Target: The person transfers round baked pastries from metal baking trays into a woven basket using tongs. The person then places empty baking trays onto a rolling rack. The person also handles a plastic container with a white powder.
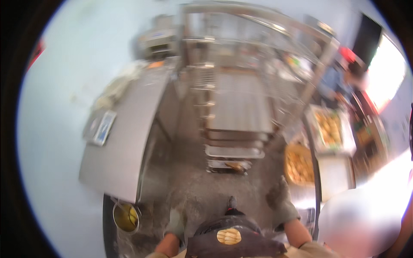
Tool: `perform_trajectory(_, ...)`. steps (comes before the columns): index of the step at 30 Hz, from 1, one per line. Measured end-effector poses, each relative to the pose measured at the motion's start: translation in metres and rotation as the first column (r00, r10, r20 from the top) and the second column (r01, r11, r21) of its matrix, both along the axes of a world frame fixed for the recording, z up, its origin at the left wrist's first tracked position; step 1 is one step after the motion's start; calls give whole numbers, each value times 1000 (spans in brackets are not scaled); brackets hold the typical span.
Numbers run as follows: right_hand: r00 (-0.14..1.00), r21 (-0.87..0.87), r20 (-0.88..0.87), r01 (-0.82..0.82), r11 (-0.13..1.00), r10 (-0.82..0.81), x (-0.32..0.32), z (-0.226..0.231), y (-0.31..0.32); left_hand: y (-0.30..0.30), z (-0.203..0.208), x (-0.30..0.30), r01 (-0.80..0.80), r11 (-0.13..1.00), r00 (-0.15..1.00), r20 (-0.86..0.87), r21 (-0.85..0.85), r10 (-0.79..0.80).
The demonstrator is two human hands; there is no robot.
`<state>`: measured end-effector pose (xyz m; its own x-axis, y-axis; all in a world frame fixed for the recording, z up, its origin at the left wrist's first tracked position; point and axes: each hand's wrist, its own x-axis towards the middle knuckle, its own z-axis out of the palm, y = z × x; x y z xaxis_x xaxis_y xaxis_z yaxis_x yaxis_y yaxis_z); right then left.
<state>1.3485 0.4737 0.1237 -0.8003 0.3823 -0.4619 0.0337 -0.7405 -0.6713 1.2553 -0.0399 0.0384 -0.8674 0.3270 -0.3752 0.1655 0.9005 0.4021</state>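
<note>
My left hand [175,224], in a greyish work glove or mitt, hangs low beside my dark apron [211,245]. Motion smears its fingers, and I see nothing in it. On the other side, my right hand [284,205] wears a similar grey-green mitt with a dark patch. It reaches forward, apparently stretched out and holding nothing. Closest to its tip is a yellowish tub [300,165] of golden-brown pieces, probably baked goods. Ahead stands a metal rack [202,92] with stacked trays [241,103], apart from both hands.
A steel table [129,124] runs along the left wall, bearing a scale-like device [101,127]. Below its near end stands a bucket [126,217] with yellowish contents. At right, a tray [329,129] of baked pieces lies near a person in a red cap [346,54]. A blurred pale shape fills the lower right.
</note>
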Motion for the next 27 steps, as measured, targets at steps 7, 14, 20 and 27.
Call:
perform_trajectory(7, 624, -271, 563, 759, 592, -542, 175, -22, 1, 0, -83, 49, -579, 815, 586, 679, -32, 442)
perform_trajectory(14, 465, -264, 407, 884, 386, -786, 290, -48, 113, 96, -71, 35, -502, 862, 596, 693, -74, 407)
perform_trajectory(20, 614, -787, -41, 466, 404, -788, 283, -46, 217, 251, -52, -39, -486, 869, 726, 597, 95, 341)
perform_trajectory(27, 383, -278, 410, 917, 286, -828, 222, -36, 326, 541, -17, -74, -339, 889, 819, 562, 307, 118)
